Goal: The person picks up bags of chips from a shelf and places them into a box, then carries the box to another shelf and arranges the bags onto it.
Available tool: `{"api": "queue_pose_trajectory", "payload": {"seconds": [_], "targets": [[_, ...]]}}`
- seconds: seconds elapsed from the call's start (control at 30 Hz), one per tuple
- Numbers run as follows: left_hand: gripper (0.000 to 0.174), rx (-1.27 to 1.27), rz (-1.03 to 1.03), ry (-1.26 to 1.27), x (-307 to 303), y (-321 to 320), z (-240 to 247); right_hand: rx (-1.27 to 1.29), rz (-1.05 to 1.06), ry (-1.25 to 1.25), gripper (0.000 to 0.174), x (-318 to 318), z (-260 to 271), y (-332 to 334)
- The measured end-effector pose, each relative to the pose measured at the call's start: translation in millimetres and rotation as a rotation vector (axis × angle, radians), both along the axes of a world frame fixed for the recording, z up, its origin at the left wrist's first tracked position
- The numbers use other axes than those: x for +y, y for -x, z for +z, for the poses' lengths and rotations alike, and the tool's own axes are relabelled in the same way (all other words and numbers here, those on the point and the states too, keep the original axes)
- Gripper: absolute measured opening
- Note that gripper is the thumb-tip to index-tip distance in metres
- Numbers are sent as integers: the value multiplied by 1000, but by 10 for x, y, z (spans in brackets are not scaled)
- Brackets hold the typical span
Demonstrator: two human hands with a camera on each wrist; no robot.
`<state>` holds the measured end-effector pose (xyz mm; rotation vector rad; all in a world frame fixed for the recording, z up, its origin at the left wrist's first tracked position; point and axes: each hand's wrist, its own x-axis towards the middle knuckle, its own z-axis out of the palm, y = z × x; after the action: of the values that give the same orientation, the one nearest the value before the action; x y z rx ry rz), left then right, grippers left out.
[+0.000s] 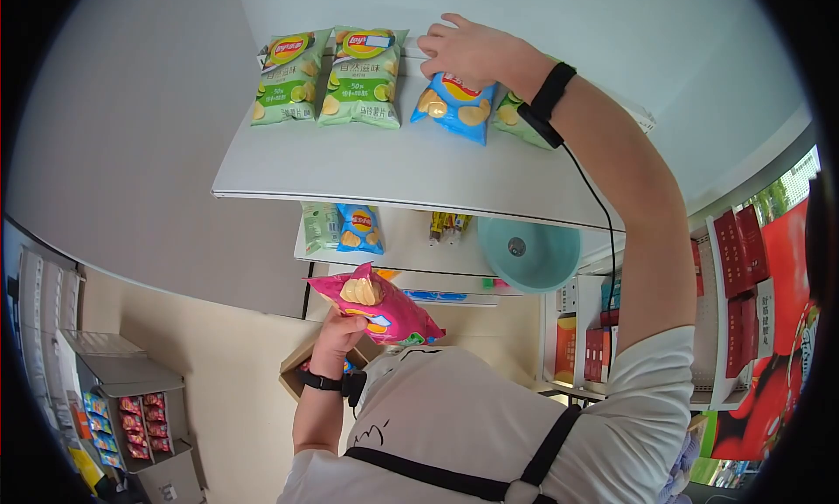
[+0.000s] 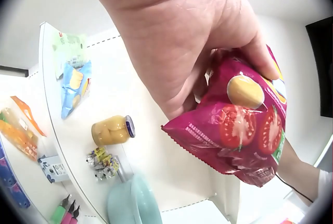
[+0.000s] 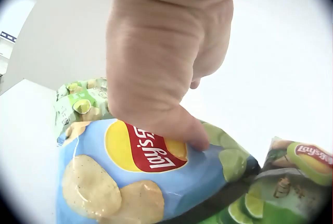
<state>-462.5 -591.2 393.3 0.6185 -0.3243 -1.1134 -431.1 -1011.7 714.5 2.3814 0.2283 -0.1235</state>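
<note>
My left hand grips a magenta chip bag in front of the chest, below the top shelf; tomato slices and a chip are printed on it, plain in the left wrist view. Up on the shelf, my right hand reaches over the top of a blue Lay's chip bag. Its thumb rests on the front of that bag near the logo, while the other fingers spread toward the back wall. Two green lime chip bags stand to the left, and another green bag is partly hidden under the right wrist.
The top shelf has a front edge above a lower shelf. Down there are a green bag, a blue bag, a jar, small packets and a teal basin. An open carton is on the floor.
</note>
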Motion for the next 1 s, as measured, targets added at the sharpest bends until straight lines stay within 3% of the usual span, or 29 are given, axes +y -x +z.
{"api": "queue_pose_trajectory", "payload": {"seconds": [0.1, 0.4, 0.5, 0.53, 0.63, 0.67, 0.77, 0.8, 0.9, 1.0], "targets": [[90, 9, -2, 9, 12, 38, -11, 117, -179, -195, 60, -28, -62, 4], [93, -6, -28, -16, -66, 77, 161, 79, -181, -131, 59, -69, 148, 333], [94, 0, -39, -19, -75, 90, 181, -203, -14, -463, 57, -411, 215, 512], [94, 5, -39, -21, -82, 93, 184, -201, -13, -456, 57, -367, 252, 544], [94, 9, -45, -15, -127, 90, 162, -396, -455, -1222, 56, -199, 305, 702], [95, 8, -50, -16, -130, 85, 148, -396, -453, -1221, 56, -187, 257, 697], [95, 11, -63, -24, -137, 107, 139, -504, -664, -1919, 60, -209, -149, 619], [95, 12, -64, -26, -147, 107, 141, -506, -662, -1918, 60, -166, -250, 599], [95, 8, -69, -23, -164, 122, 142, -396, -513, -2350, 61, -18, -573, 540], [95, -2, -77, -13, -161, 123, 132, -557, -467, -2332, 59, -35, -859, 382]]}}
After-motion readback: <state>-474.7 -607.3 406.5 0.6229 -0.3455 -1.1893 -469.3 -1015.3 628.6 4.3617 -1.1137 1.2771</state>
